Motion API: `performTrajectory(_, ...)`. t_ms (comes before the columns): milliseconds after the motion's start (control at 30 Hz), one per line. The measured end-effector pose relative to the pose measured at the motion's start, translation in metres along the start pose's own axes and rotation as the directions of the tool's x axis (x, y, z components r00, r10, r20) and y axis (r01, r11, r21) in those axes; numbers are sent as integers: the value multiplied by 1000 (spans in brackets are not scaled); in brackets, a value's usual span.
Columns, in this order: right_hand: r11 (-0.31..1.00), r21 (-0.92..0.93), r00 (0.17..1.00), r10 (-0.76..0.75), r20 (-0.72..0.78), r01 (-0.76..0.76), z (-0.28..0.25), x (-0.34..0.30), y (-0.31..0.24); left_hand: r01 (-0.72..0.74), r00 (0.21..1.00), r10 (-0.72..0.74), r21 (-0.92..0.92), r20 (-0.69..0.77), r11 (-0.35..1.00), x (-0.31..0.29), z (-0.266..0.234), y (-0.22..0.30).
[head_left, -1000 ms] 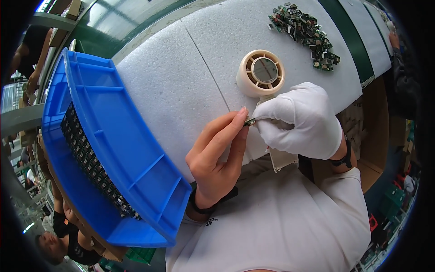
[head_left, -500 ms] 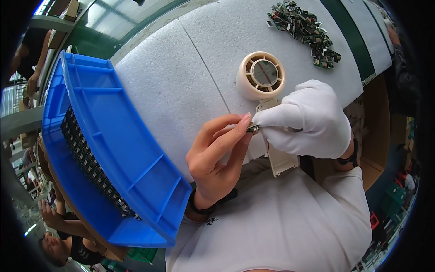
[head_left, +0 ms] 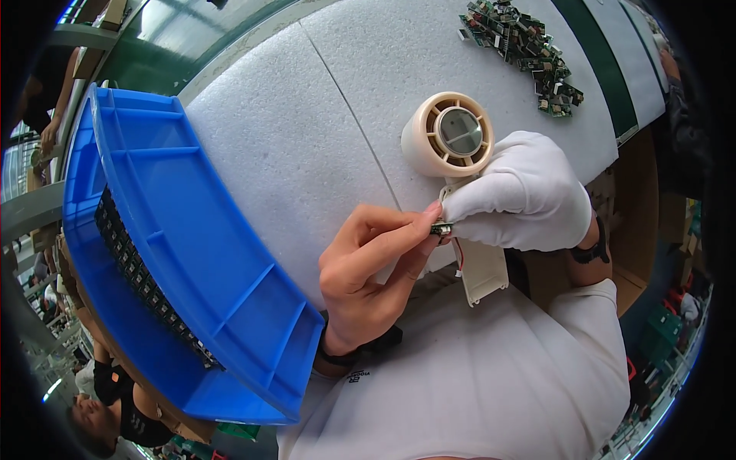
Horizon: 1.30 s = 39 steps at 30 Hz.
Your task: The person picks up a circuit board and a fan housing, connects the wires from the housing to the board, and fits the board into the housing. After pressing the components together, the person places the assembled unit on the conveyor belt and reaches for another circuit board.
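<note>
Between the thumb and fingers of my bare left hand (head_left: 376,268) is a small green circuit board (head_left: 441,228) with a metal connector on its edge. My right hand (head_left: 521,195), in a white glove, is closed around a cream handheld fan, its fingertips meeting the left ones at the board. The round fan head (head_left: 448,135), with a shiny disc at its centre, points up and away from me. Below the hands the fan's open handle shell (head_left: 481,272) sticks out toward my lap, with a thin red wire beside it. The glove hides much of the handle.
A large blue plastic bin (head_left: 192,222) stands at the left, with rows of small dark boards (head_left: 146,276) inside. Many loose circuit boards (head_left: 525,54) lie heaped at the far right of the white foam-topped table (head_left: 284,130). An open cardboard box (head_left: 629,230) is at the right.
The fan head has shifted slightly right and tilted a little. Both hands stay together at the board, which has moved slightly right and nearer to me.
</note>
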State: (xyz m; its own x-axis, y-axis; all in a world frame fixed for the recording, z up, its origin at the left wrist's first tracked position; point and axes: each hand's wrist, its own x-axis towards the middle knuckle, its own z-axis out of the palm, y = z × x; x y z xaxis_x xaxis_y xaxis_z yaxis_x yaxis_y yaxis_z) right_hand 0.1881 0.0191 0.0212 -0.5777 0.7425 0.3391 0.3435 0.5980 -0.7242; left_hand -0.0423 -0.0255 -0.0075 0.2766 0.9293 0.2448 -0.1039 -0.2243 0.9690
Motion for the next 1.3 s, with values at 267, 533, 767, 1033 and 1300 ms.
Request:
performTrajectory(267,999,-17,998,28,49,-27,2,-4,4,-52,995,71,222,-77,974,-2,9,-1)
performTrajectory(533,990,-143,995,-17,-100,2,9,-3,-4,-92,979,152,363,-139,927,-3,11,-3)
performTrajectory(767,907,-416,997,-80,-18,65,-10,-12,-31,-77,981,116,244,-152,967,0,9,-8)
performTrajectory(1033,861,-479,973,-72,220,172,-2,-5,-34,-38,982,74,200,-175,979,-1,10,-6)
performTrajectory(1300,948,-312,979,-11,-203,-54,15,-7,-25,-12,983,37,141,-181,990,0,12,-7)
